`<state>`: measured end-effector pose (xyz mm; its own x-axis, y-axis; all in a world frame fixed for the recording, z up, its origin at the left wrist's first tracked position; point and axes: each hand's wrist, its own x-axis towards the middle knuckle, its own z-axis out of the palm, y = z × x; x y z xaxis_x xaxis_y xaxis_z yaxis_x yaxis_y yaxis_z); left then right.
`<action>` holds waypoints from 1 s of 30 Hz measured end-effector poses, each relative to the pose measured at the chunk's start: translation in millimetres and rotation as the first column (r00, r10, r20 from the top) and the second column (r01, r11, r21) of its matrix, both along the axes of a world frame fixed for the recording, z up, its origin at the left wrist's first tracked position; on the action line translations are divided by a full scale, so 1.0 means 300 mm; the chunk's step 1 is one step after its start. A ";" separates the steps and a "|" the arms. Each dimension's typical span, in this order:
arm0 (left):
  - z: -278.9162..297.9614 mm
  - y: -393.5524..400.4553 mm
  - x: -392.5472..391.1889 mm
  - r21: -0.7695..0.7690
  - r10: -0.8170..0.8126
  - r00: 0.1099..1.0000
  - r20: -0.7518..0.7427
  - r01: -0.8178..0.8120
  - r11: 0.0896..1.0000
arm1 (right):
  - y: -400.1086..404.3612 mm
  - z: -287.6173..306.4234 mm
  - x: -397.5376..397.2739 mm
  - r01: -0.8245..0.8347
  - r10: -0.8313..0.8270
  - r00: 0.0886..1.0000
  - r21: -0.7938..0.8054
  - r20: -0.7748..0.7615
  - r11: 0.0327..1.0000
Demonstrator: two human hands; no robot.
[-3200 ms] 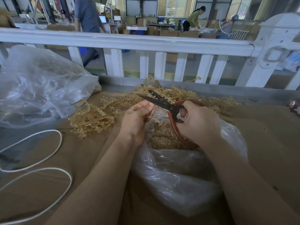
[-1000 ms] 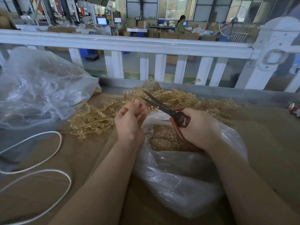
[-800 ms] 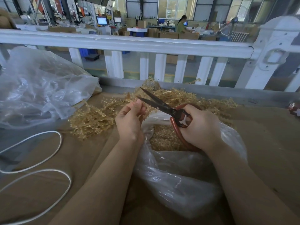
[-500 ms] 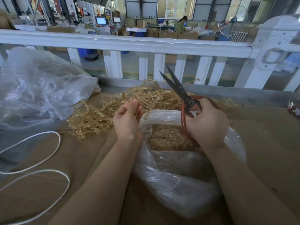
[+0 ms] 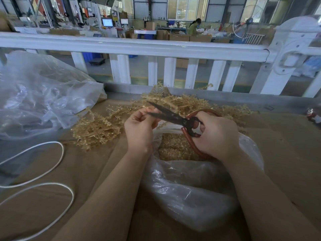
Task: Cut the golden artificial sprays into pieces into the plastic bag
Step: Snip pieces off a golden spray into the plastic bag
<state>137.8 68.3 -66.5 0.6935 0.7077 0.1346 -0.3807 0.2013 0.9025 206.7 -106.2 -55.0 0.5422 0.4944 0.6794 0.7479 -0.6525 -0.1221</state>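
Note:
A heap of golden artificial sprays (image 5: 97, 129) lies across the brown table, from centre left to behind my hands. My left hand (image 5: 139, 127) has its fingers curled round a thin golden sprig over the mouth of the clear plastic bag (image 5: 187, 192), which holds several cut golden pieces (image 5: 173, 146). My right hand (image 5: 215, 134) grips the red-handled scissors (image 5: 173, 117). The dark blades are parted and point left, their tips right at my left fingers.
A large crumpled clear bag (image 5: 40, 94) sits at the left. White cord (image 5: 43, 171) loops over the table's near left. A white railing (image 5: 156, 47) runs along the far edge. A small red-and-white object (image 5: 312, 115) lies far right.
My right hand has swung the scissors down from pointing up at the railing back to my left fingers, blades open again. My left hand has stayed over the bag's mouth.

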 end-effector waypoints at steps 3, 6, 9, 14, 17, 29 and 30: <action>0.006 -0.005 -0.002 -0.004 0.020 1.000 -0.010 -0.020 1.000 | 0.000 0.001 -0.011 -0.078 0.078 0.997 0.064 0.008 0.995; 0.014 -0.007 -0.006 0.017 0.025 1.000 -0.009 -0.025 1.000 | 0.006 -0.003 -0.007 0.003 -0.004 1.000 -0.018 -0.012 1.000; 0.017 -0.012 -0.008 0.096 0.021 1.000 -0.003 -0.021 0.995 | 0.003 -0.015 0.016 0.094 -0.101 0.992 -0.096 -0.077 0.991; 0.013 -0.016 -0.010 0.201 0.004 1.000 -0.015 -0.001 0.980 | 0.005 -0.021 0.026 0.154 -0.166 0.979 -0.103 -0.116 0.983; 0.012 -0.015 -0.008 0.282 -0.025 0.999 -0.030 0.032 0.959 | 0.001 -0.017 0.021 0.145 -0.156 0.979 -0.092 -0.128 0.985; 0.011 -0.025 -0.008 0.397 -0.058 0.992 -0.111 0.098 0.913 | 0.005 -0.015 0.011 0.117 -0.122 0.982 -0.039 -0.146 0.992; 0.014 -0.028 -0.010 0.395 -0.067 0.991 -0.113 0.107 0.912 | 0.006 -0.015 0.010 0.116 -0.120 0.981 -0.037 -0.150 0.993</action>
